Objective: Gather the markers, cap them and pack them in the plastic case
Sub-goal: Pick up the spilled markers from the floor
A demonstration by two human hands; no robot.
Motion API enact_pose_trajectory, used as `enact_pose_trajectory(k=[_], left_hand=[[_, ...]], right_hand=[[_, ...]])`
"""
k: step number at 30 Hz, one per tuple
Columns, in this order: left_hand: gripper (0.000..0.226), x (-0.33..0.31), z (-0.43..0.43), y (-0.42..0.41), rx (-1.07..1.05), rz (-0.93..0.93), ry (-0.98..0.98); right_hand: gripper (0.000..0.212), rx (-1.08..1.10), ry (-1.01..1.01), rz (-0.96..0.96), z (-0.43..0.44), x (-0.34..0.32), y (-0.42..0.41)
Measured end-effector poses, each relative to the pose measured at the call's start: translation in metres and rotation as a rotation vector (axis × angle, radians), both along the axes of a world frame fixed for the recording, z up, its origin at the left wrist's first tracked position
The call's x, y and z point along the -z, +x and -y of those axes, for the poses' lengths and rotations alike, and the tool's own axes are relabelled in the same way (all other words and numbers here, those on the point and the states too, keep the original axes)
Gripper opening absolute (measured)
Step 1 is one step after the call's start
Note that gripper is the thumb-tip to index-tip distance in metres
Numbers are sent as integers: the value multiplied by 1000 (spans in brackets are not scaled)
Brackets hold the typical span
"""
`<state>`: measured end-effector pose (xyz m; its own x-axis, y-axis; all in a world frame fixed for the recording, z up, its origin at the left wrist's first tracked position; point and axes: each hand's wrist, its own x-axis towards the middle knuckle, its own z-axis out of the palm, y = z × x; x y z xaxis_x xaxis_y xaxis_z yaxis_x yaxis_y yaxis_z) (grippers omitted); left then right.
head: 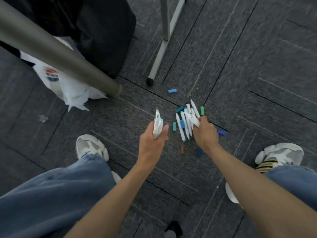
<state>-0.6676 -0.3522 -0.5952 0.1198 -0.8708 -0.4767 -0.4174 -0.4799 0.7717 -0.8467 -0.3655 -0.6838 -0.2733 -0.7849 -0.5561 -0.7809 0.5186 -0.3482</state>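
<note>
The markers lie in a small heap on the carpet, right in front of the person. They are white, and many have no cap on, so their tips show. The right hand is down on the near side of the heap, with its fingers curled round a few markers. The left hand is just beside the heap, up off the floor. It holds a bunch of white markers tight, tips pointing away from the person.

Loose caps lie round the heap. A green cap touches its far side. A light blue cap sits a bit farther off. A brown cap and a dark blue cap lie nearer the person, between the 2 arms. More blue and teal caps are mixed in with the heap.

This looks like the first step, the gathering. No capping has begun as far as I can see, and the case is not in sight at all.

Next, I think the right hand should lift its few markers and pass them to the bunch. The left hand must open a little to take them but not let any slip. The caps are small and spread out, so each one needs a careful pinch.

Farther out, a white bag lies by a fat table leg. The person's 2 pale shoes stand at each side.
</note>
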Motion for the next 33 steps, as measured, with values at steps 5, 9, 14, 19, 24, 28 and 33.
enact_pose_trajectory(k=[5,9,14,19,24,28,33], left_hand=[[27,-8,-10,14,-30,-77,-66],[12,2,-15,13,-35,-101,1],[13,26,-14,-9,4,-72,138],[13,63,0,-42,104,79,267],[40,87,12,-61,95,331,425],[45,89,11,-70,154,519,454],[42,84,13,-69,233,687,404]], right_hand=[[32,-32,27,-129,15,7,3],[43,-22,70,-109,21,-2,-1],[32,185,-12,237,14,-21,-1],[15,380,-40,493,0,-42,-13],[22,347,-93,466,-21,-54,-39],[37,347,-80,477,-30,-58,-48],[39,353,-36,491,-36,-55,-52]])
